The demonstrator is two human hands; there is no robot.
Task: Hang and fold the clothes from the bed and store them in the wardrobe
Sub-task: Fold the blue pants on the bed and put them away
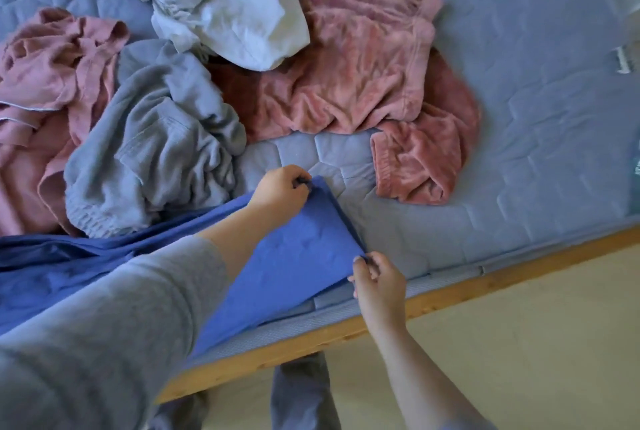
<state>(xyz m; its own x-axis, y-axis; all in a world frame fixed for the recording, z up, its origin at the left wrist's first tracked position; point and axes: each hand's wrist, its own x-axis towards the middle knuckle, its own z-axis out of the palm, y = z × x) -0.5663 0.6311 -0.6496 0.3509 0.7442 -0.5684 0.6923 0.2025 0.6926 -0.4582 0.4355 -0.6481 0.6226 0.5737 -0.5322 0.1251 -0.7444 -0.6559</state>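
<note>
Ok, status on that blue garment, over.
Left hand and right hand each pinch a corner of the blue garment. Garment partly flat at the mattress edge, not yet folded. Grey garment bunched against it; pink fleece apart.

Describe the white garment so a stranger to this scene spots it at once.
On the quilted blue-grey mattress, look at the far end of the clothes heap. The white garment lies crumpled there, overlapping the fuzzy pink garment. It is the only white piece; neighbours are pink or grey.
</note>
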